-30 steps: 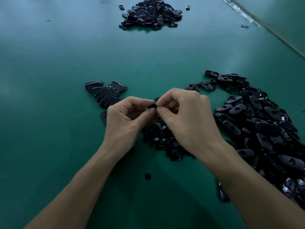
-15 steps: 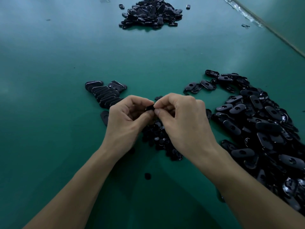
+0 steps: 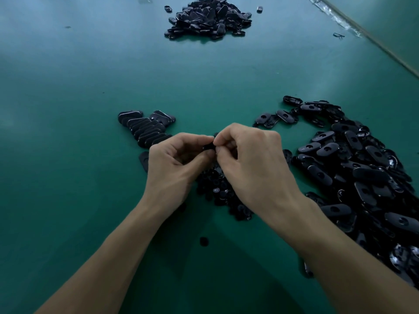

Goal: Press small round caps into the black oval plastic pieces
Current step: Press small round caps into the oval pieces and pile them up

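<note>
Green tabletop (image 3: 68, 155). Both hands meet over its middle, fingers curled, thumb and forefinger tips drawn together. The left hand (image 3: 174, 168) and right hand (image 3: 254, 168) pinch one small black piece (image 3: 208, 147) between them. It is mostly hidden by the fingertips, so I cannot tell whether a cap sits in it. Directly below the hands, on the tabletop, lies a small heap of round caps (image 3: 223, 192), partly covered by the right hand. One stray cap (image 3: 204, 241) lies apart from the heap, toward the near edge, between the forearms. Along the right side, a large loose pile of black oval pieces (image 3: 353, 168) runs toward the near right corner, many showing a centre hole. Left of the hands is a tidy overlapping row of oval pieces (image 3: 145, 130). A single oval piece (image 3: 143, 158) lies just beside the left hand, partly behind it. Toward the far edge, well apart, is a second heap of black pieces (image 3: 208, 19).
</note>
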`<state>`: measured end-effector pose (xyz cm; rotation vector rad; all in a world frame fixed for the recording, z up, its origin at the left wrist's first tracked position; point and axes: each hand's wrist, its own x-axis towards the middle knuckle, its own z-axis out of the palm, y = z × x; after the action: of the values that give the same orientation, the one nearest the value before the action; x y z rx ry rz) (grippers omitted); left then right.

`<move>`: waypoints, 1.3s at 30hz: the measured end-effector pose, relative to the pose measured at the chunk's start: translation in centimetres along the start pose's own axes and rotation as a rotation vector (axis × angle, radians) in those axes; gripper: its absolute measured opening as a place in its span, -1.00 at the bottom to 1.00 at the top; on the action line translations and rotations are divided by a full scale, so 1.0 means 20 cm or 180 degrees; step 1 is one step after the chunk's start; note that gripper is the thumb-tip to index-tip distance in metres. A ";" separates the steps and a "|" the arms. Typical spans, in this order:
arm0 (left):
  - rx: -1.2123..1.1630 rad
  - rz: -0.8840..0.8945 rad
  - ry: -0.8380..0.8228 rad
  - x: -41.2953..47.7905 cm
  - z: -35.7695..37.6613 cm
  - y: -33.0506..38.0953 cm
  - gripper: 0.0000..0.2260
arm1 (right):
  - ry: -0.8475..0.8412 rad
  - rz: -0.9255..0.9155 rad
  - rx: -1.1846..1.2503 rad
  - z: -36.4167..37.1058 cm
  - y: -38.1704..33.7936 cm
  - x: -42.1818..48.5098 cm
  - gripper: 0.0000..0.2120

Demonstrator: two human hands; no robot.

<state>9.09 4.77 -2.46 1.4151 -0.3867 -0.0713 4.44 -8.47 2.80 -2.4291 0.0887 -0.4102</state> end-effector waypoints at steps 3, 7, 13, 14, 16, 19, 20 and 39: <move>-0.0055 0.0030 0.0010 0.00 0.00 0.00 -0.80 | -0.0092 0.0045 0.0067 -0.01 0.00 0.01 -0.89; -0.0072 -0.0006 0.0035 0.00 -0.01 0.00 -0.77 | -0.0075 0.0017 0.0139 -0.02 0.01 0.00 -0.88; -0.0035 -0.0078 0.0089 0.01 0.00 0.01 -0.80 | 0.0023 0.0211 0.0435 -0.01 0.01 0.01 -0.88; -0.0055 -0.0101 0.0098 0.01 0.00 0.01 -0.80 | 0.0030 0.0238 0.0505 -0.01 0.02 0.01 -0.88; -0.0097 -0.0127 0.0099 0.01 0.01 0.02 -0.80 | 0.0018 0.0295 0.0619 -0.02 0.02 0.01 -0.86; -0.0182 -0.0168 0.0105 0.01 0.01 0.02 -0.78 | -0.0005 0.0377 0.0730 -0.03 0.02 0.01 -0.85; -0.0210 -0.0188 0.0109 0.01 0.01 0.02 -0.78 | -0.0003 0.0403 0.0758 -0.03 0.02 0.01 -0.85; -0.0127 -0.0254 0.0089 0.01 0.00 0.01 -0.78 | 0.0316 0.0303 0.0607 0.06 0.02 -0.02 -0.90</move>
<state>9.33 4.81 -2.16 1.3904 -0.3041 -0.1234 4.53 -7.91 1.60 -2.2075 0.1984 -0.4741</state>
